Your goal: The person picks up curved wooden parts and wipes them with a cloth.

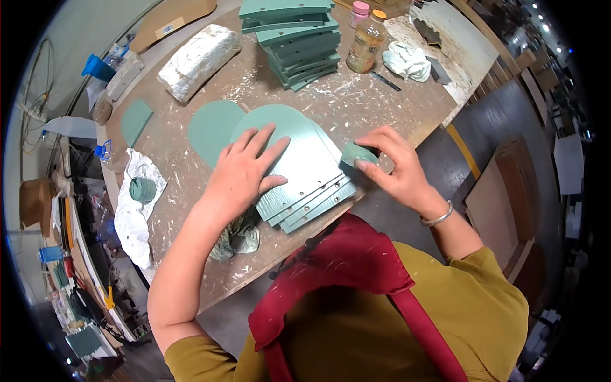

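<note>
A stack of flat green panels (309,158) lies fanned out near the table's front edge, each rounded at the far end and pierced by small holes near its straight end. Flat on the top panel rests my left hand (240,170), its fingers spread. My right hand (402,173) pinches a small, crumpled green pad (358,155) at the stack's right edge. Whether the pad is cloth, sponge or abrasive paper I cannot tell. Another rounded green panel (210,127) lies just behind and to the left, partly under the stack.
Tall piled green panels (299,48) stand at the back, beside a wrapped white bundle (200,60). An orange-capped bottle (367,43) and a white rag (407,62) sit back right. A small green tub (142,190) stands on white cloth at left. A crumpled stained rag (237,240) lies near my left forearm.
</note>
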The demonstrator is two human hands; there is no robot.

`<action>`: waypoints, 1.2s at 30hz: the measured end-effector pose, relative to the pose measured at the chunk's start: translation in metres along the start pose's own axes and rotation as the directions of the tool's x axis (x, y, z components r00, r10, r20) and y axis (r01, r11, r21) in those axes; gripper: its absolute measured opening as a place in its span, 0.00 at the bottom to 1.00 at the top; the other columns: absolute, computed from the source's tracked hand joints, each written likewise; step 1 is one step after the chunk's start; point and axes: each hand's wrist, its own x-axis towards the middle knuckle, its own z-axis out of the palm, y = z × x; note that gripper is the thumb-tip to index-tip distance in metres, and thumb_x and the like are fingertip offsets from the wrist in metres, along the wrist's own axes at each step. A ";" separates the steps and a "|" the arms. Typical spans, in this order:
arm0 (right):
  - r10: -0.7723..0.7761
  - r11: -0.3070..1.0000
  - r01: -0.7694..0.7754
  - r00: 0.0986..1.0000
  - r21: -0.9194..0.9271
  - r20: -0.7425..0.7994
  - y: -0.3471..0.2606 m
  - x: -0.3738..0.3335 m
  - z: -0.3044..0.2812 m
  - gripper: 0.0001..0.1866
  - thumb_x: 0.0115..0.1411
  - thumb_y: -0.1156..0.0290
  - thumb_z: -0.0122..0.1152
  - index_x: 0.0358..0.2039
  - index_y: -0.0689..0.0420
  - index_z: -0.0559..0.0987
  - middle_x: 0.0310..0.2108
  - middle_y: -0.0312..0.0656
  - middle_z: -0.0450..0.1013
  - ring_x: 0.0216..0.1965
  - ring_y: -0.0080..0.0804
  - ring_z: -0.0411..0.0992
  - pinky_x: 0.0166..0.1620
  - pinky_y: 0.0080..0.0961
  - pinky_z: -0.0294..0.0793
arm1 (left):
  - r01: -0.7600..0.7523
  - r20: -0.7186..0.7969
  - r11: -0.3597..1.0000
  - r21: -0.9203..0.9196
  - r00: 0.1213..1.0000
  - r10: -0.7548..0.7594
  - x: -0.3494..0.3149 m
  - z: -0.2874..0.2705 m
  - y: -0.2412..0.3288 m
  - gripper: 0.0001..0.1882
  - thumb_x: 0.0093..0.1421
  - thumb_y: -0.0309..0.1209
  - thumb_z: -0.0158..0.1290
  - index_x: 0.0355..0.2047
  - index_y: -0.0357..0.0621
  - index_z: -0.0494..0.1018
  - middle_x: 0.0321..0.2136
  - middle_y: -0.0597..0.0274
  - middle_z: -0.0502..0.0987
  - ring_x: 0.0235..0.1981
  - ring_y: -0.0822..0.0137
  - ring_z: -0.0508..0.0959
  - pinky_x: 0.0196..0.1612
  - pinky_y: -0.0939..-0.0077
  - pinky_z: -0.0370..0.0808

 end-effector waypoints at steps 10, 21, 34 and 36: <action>-0.102 0.950 0.077 0.993 -0.303 -0.066 -0.054 -0.042 0.084 0.19 0.49 0.70 0.69 0.41 0.61 0.76 0.35 0.47 0.68 0.36 0.46 0.71 0.39 0.37 0.73 | -0.017 -0.013 0.997 0.073 1.000 0.018 0.002 0.003 0.002 0.34 0.59 0.49 0.57 0.64 0.54 0.65 0.64 0.55 0.64 0.61 0.49 0.66 0.54 0.52 0.70; -0.121 0.956 0.117 0.993 -0.270 0.003 -0.088 -0.035 0.119 0.16 0.52 0.70 0.68 0.41 0.60 0.77 0.35 0.46 0.70 0.36 0.44 0.72 0.39 0.35 0.73 | -0.040 0.068 0.994 0.097 0.997 0.034 0.011 -0.007 0.006 0.33 0.58 0.50 0.58 0.60 0.48 0.67 0.57 0.54 0.68 0.54 0.50 0.71 0.49 0.54 0.75; 0.372 0.819 -0.224 0.908 0.529 -0.191 -0.059 -0.056 0.066 0.13 0.63 0.74 0.62 0.48 0.63 0.77 0.42 0.38 0.71 0.42 0.25 0.71 0.43 0.23 0.70 | 0.451 0.303 0.318 -0.834 0.856 -0.420 -0.024 0.031 -0.091 0.24 0.65 0.56 0.51 0.39 0.45 0.75 0.30 0.72 0.72 0.30 0.77 0.69 0.33 0.81 0.66; 0.443 0.731 -0.247 0.881 0.636 -0.167 -0.061 -0.048 0.061 0.14 0.63 0.76 0.61 0.49 0.64 0.76 0.42 0.37 0.69 0.44 0.25 0.70 0.48 0.21 0.68 | 0.439 0.304 0.286 -0.852 0.859 -0.412 -0.021 0.032 -0.073 0.22 0.61 0.53 0.57 0.35 0.46 0.72 0.28 0.72 0.71 0.28 0.78 0.68 0.30 0.82 0.64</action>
